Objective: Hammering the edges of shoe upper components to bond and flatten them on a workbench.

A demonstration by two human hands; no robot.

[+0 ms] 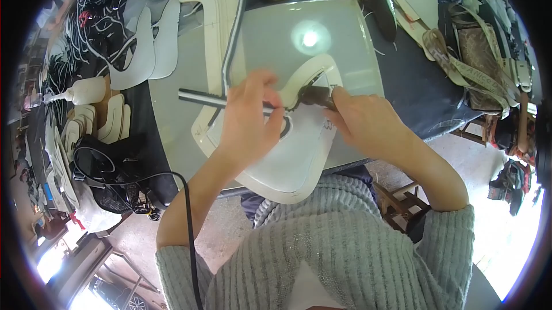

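Observation:
A flat white panel (282, 163) with a wide cream border lies in front of me, its near corner reaching past the table's front edge. A black-and-white striped trim strip (201, 97) runs under my left hand (250, 112), whose thumb and fingers pinch it at the panel's inner curve. My right hand (365, 120) is closed round a dark, broad-headed tool (315, 96) with its head over the cream border; the exact kind is unclear. Another length of the same trim (234, 34) follows a long cream hooked piece (213, 22) beyond my left hand.
The glossy grey-green board (351, 34) covers the middle of the table. White cut pieces (141, 57), a white squeeze bottle (86, 90) and tangled trim crowd the left. Straps and a patterned brown bag (478, 51) are at right. A black cable (187, 206) crosses my left arm.

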